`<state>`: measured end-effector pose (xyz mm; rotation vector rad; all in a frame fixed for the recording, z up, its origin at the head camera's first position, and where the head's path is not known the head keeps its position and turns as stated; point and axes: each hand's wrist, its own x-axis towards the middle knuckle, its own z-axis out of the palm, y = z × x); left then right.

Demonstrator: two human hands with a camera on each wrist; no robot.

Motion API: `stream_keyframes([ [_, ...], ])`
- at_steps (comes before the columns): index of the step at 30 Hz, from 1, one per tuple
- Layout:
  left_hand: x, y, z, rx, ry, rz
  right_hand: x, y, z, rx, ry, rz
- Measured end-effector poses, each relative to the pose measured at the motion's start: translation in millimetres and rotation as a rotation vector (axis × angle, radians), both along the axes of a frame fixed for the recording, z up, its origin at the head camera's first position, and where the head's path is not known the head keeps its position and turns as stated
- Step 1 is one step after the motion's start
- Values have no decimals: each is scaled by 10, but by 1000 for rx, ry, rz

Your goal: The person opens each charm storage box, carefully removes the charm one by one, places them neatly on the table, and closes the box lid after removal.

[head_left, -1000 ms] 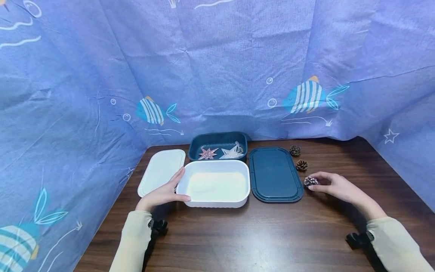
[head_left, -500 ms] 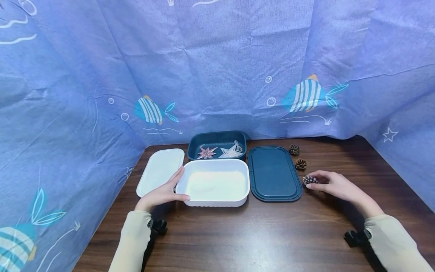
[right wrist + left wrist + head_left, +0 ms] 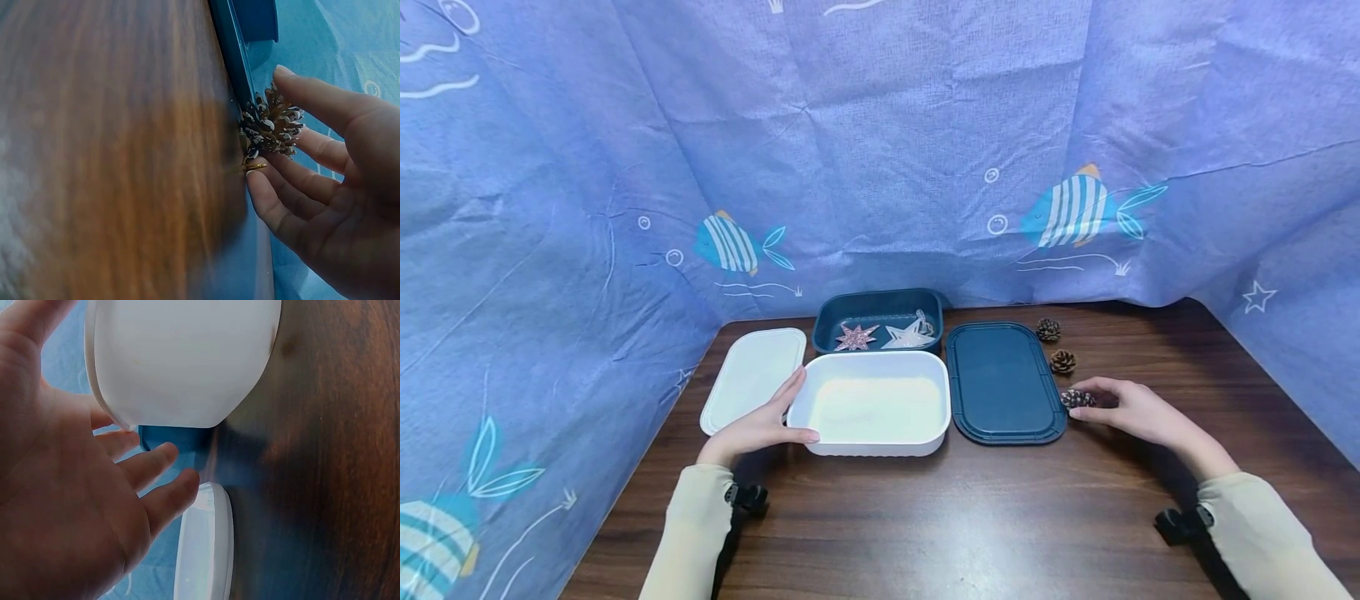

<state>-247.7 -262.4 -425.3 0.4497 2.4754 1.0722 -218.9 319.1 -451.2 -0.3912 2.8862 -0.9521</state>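
White-tipped brown pinecone sitting in the right hand

Working from afar, I am grasping it just beside the right edge of a dark blue, rounded rectangular lid lying on the dark brown wooden table; my left hand is resting unclenched against the short left side of a white, rounded rectangular box

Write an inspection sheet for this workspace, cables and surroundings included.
Surface: dark brown wood-grain table
Job's things: white rectangular plastic container; white-tipped brown pinecone
Clutter: two plain brown pinecones, white rounded lid, dark-blue rounded lid, dark-blue plastic box holding glittery pink star, white star
Hands: left hand touches the container's left end; right hand holds the white-tipped pinecone
Cables: nothing seen
Surroundings: blue fish-print cloth
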Motion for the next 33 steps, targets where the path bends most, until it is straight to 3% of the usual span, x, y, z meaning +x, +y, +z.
stream_keyframes([
  [14,-21,-24,-24,-10,-1,3,16,2,-15,-39,11,49],
  [33,-16,-19,-18,8,0,-10,22,88,15,-66,-14,25],
])
